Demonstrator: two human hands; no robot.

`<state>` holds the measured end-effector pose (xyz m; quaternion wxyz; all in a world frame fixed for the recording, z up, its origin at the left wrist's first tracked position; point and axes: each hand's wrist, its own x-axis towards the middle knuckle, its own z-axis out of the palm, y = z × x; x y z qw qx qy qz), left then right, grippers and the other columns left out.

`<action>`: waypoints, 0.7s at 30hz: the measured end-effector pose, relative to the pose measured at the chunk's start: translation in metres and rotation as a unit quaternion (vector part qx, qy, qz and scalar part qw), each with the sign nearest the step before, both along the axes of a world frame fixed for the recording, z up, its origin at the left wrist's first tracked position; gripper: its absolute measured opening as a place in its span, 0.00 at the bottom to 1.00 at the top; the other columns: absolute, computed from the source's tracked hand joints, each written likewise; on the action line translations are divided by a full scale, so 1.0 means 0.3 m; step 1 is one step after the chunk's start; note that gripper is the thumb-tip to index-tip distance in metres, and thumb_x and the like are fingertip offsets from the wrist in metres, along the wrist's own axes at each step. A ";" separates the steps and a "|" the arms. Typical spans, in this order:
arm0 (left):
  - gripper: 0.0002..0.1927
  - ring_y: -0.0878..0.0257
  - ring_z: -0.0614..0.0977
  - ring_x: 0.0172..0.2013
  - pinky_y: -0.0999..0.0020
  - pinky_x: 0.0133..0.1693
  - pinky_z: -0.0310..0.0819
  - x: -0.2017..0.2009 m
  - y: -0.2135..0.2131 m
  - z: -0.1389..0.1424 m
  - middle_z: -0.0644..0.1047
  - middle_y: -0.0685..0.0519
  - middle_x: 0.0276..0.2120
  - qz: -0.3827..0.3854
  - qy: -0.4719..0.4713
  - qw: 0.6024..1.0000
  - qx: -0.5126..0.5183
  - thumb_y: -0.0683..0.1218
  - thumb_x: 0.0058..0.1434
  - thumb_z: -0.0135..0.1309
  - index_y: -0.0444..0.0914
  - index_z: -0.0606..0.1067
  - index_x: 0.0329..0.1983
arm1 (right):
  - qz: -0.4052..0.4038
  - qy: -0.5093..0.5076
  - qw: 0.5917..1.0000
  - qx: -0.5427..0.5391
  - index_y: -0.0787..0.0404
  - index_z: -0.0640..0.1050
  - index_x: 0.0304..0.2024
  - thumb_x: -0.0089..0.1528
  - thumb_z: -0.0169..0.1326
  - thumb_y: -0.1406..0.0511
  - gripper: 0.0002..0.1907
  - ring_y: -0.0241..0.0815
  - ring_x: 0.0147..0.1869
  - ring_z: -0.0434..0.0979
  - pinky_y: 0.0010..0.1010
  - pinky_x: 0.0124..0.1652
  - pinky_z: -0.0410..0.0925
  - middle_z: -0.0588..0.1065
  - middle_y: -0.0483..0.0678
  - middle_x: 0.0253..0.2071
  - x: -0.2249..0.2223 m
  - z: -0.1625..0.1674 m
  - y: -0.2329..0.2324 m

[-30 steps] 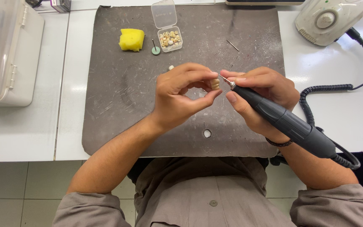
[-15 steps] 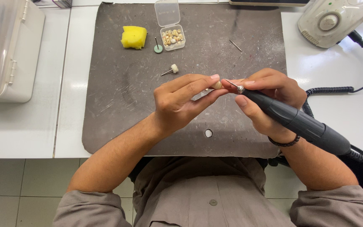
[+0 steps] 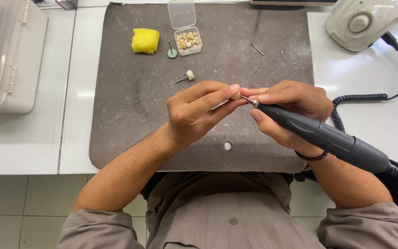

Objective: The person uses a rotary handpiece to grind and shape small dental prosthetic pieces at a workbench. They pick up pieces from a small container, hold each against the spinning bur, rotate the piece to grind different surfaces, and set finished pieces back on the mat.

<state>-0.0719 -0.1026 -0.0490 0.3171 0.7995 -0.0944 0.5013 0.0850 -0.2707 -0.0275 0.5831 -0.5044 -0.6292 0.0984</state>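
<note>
Both hands lower on mat [image 3: 125, 115], left hand [image 3: 194, 113] pinching small piece [image 3: 236, 96], right hand [image 3: 291, 110] gripping handpiece [image 3: 328, 138]

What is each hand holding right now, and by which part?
The left hand pinches a small pale piece between its fingertips. The right hand holds the dark rotary tool near its front end, like a pen.

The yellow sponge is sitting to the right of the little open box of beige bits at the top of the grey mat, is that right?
Not quite: the head view shows the yellow sponge to the left of the little open box, at the top of the grey mat.
</note>
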 end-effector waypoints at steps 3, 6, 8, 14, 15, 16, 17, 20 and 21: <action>0.20 0.63 0.87 0.42 0.75 0.39 0.89 0.000 0.001 0.000 0.82 0.50 0.44 -0.002 0.001 1.000 0.001 0.39 0.64 0.70 0.39 0.76 0.57 | -0.004 -0.003 1.000 -0.001 0.65 0.77 0.47 0.63 0.63 0.77 0.12 0.50 0.58 0.83 0.26 0.52 0.80 0.80 0.54 0.44 -0.003 0.001 -0.001; 0.20 0.64 0.87 0.42 0.75 0.39 0.89 -0.001 0.002 0.000 0.82 0.50 0.44 -0.003 0.003 1.000 0.001 0.39 0.64 0.70 0.39 0.76 0.57 | -0.011 -0.007 1.000 -0.003 0.65 0.77 0.47 0.63 0.63 0.77 0.12 0.50 0.57 0.83 0.27 0.52 0.80 0.80 0.54 0.44 -0.006 0.003 -0.002; 0.20 0.63 0.87 0.42 0.75 0.39 0.89 -0.001 0.004 0.001 0.82 0.50 0.44 -0.004 0.001 1.000 -0.001 0.39 0.64 0.70 0.39 0.76 0.57 | -0.013 -0.010 1.000 -0.004 0.65 0.77 0.47 0.63 0.63 0.77 0.12 0.50 0.57 0.84 0.27 0.52 0.80 0.80 0.54 0.44 -0.006 0.004 -0.001; 0.20 0.63 0.87 0.42 0.74 0.39 0.89 -0.002 0.001 0.003 0.82 0.50 0.44 0.002 0.004 1.000 0.003 0.39 0.64 0.70 0.39 0.76 0.57 | -0.017 -0.009 1.000 -0.012 0.65 0.77 0.47 0.63 0.63 0.76 0.12 0.50 0.57 0.84 0.26 0.51 0.80 0.80 0.55 0.44 -0.009 0.008 -0.005; 0.20 0.63 0.87 0.42 0.74 0.39 0.89 -0.002 0.001 0.004 0.82 0.50 0.44 0.001 0.006 1.000 0.003 0.39 0.64 0.70 0.39 0.76 0.57 | -0.017 -0.006 1.000 -0.012 0.65 0.77 0.47 0.63 0.63 0.76 0.12 0.50 0.57 0.84 0.26 0.51 0.80 0.80 0.55 0.44 -0.010 0.008 -0.005; 0.20 0.63 0.87 0.43 0.74 0.40 0.90 -0.002 0.002 0.004 0.82 0.50 0.44 0.001 0.007 1.000 0.003 0.39 0.64 0.70 0.39 0.76 0.57 | -0.017 -0.003 1.000 -0.011 0.65 0.77 0.47 0.63 0.63 0.76 0.12 0.50 0.57 0.84 0.26 0.51 0.80 0.80 0.55 0.44 -0.011 0.008 -0.005; 0.20 0.63 0.87 0.43 0.74 0.40 0.90 -0.003 0.002 0.005 0.82 0.50 0.44 -0.001 0.009 1.000 0.003 0.39 0.64 0.70 0.39 0.76 0.57 | -0.015 -0.002 1.000 -0.011 0.65 0.77 0.47 0.63 0.63 0.76 0.12 0.50 0.57 0.84 0.26 0.51 0.80 0.80 0.55 0.44 -0.012 0.008 -0.006; 0.20 0.63 0.87 0.42 0.74 0.39 0.89 -0.004 0.000 0.005 0.82 0.50 0.43 0.007 0.005 1.000 0.002 0.39 0.63 0.70 0.38 0.76 0.56 | -0.013 -0.001 1.000 -0.011 0.65 0.77 0.47 0.63 0.63 0.76 0.12 0.50 0.57 0.84 0.26 0.52 0.80 0.80 0.55 0.44 -0.010 0.010 -0.005; 0.20 0.63 0.87 0.42 0.74 0.39 0.89 -0.003 0.000 0.004 0.82 0.50 0.43 0.006 0.004 1.000 0.003 0.39 0.63 0.70 0.38 0.76 0.56 | -0.014 -0.002 1.000 -0.011 0.65 0.77 0.47 0.63 0.63 0.76 0.12 0.49 0.57 0.84 0.26 0.52 0.80 0.80 0.55 0.45 -0.010 0.010 -0.005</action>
